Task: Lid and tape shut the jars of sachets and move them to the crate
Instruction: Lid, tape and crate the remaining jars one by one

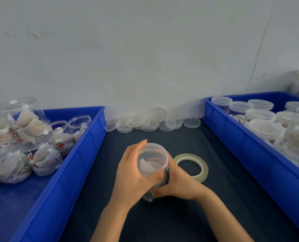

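A clear, smooth plastic round jar (152, 160) is seen at centre. Glossy blue plastic crates (61, 172) flank a dark, matt cloth table cover (206, 206). A translucent glossy tape roll (191, 167) and clear plastic lids (150, 122) are shown; papery white sachets (45, 158) fill lower left.

Jar (152, 159): clear; sachets (146, 165) inside: white. Left crate (86, 147) and right crate (241, 145) flanking jar: plain blue. Mat (162, 220) under jar: dark navy. Tape roll (189, 155) beside jar: pale yellowish. Fingernail (166, 170) on jar: teal.
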Tool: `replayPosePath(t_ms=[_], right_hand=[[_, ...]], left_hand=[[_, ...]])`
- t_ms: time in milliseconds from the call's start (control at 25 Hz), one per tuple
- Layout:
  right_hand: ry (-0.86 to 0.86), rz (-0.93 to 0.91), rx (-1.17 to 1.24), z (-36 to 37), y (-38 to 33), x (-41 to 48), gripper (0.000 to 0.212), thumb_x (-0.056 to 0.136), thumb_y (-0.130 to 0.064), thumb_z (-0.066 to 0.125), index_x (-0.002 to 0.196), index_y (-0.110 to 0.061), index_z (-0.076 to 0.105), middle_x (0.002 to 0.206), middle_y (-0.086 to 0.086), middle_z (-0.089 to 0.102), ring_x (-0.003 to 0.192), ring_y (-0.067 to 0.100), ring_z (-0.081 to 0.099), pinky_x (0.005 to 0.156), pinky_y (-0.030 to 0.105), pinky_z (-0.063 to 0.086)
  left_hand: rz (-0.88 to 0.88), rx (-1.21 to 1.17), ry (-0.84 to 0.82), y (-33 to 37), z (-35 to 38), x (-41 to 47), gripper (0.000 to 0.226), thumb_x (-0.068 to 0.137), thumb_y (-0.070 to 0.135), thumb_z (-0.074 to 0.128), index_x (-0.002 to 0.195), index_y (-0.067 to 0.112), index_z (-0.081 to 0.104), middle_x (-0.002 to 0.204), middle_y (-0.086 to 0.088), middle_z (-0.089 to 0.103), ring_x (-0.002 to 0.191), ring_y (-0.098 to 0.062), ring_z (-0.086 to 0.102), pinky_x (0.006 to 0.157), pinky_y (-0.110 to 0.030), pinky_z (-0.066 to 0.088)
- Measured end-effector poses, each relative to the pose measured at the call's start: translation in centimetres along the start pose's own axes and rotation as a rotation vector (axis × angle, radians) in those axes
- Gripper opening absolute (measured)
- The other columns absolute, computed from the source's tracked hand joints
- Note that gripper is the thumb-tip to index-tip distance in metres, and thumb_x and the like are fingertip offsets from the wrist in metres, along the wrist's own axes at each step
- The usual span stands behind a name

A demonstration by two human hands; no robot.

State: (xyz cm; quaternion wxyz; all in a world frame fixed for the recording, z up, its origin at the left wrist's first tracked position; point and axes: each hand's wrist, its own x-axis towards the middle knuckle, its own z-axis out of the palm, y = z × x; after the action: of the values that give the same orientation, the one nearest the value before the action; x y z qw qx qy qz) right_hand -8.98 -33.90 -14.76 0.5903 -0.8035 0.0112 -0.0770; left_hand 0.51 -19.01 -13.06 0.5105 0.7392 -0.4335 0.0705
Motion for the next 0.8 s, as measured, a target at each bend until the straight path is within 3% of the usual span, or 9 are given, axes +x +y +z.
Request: replayPosePath(t_ms=[160, 320, 400, 520, 680, 800], right_hand=[[0.151, -0.088, 0.070, 1.4, 1.0, 0.4, 0.094, 0.065, -0.005, 0.087, 0.140, -0.035, 0.039, 0.132, -0.011, 0.058, 0.124, 0.008, 0.056, 0.094, 0.021, 0.050], [0.229, -0.199, 0.068, 1.9, 0.8, 0.4, 0.089, 0.065, -0.012, 0.087, 0.135, -0.045, 0.045, 0.127, -0.012, 0.060, 0.121, 0.012, 0.058, 0.092, 0.027, 0.053], [0.368, -0.208, -0.174, 2.3, 0.4, 0.4, 0.094, 0.059, -0.039, 0.087, 0.137, -0.054, 0.039, 0.124, -0.021, 0.054, 0.119, 0.008, 0.054, 0.088, 0.033, 0.054], [0.547, -0.200, -0.604, 2.8, 0.1, 0.4, 0.103, 0.053, -0.064, 0.075, 0.143, -0.060, 0.025, 0.109, -0.026, 0.040, 0.098, -0.001, 0.052, 0.073, 0.015, 0.044], [0.734, -0.212, -0.900, 4.0, 0.3, 0.5, 0.098, 0.054, -0.062, 0.074, 0.139, -0.026, 0.040, 0.106, -0.012, 0.048, 0.090, 0.008, 0.055, 0.075, 0.021, 0.044], [0.799, -0.208, -0.922, 4.3, 0.0, 0.4, 0.086, 0.054, -0.063, 0.075, 0.123, -0.021, 0.047, 0.104, -0.010, 0.053, 0.085, 0.010, 0.059, 0.064, 0.021, 0.043]], left_hand=[[0.000, 0.067, 0.012, 0.2, 0.3, -0.1, 0.087, 0.066, 0.054, 0.078, 0.142, 0.025, 0.047, 0.131, 0.016, 0.050, 0.120, 0.008, 0.046, 0.093, -0.001, 0.035], [-0.031, 0.054, 0.076, 0.2, 0.0, 0.0, 0.087, 0.063, 0.069, 0.073, 0.138, 0.029, 0.051, 0.121, 0.016, 0.051, 0.112, 0.009, 0.049, 0.087, -0.001, 0.039], [-0.076, 0.013, 0.098, 0.2, -0.1, 0.1, 0.088, 0.062, 0.076, 0.069, 0.136, 0.031, 0.054, 0.118, 0.015, 0.052, 0.110, 0.009, 0.050, 0.083, -0.001, 0.041], [-0.206, -0.037, 0.089, -0.1, -0.2, 0.3, 0.087, 0.055, 0.078, 0.062, 0.130, 0.036, 0.055, 0.116, 0.014, 0.054, 0.105, 0.005, 0.054, 0.074, -0.003, 0.045], [-0.378, -0.175, 0.051, -0.6, -0.1, 0.6, 0.076, 0.052, 0.078, 0.066, 0.116, 0.038, 0.058, 0.116, 0.014, 0.059, 0.101, 0.009, 0.057, 0.069, -0.011, 0.045], [-0.447, -0.321, 0.058, -0.4, 0.5, 0.5, 0.075, 0.053, 0.078, 0.070, 0.111, 0.032, 0.059, 0.113, 0.015, 0.063, 0.096, 0.012, 0.060, 0.067, -0.007, 0.046]])
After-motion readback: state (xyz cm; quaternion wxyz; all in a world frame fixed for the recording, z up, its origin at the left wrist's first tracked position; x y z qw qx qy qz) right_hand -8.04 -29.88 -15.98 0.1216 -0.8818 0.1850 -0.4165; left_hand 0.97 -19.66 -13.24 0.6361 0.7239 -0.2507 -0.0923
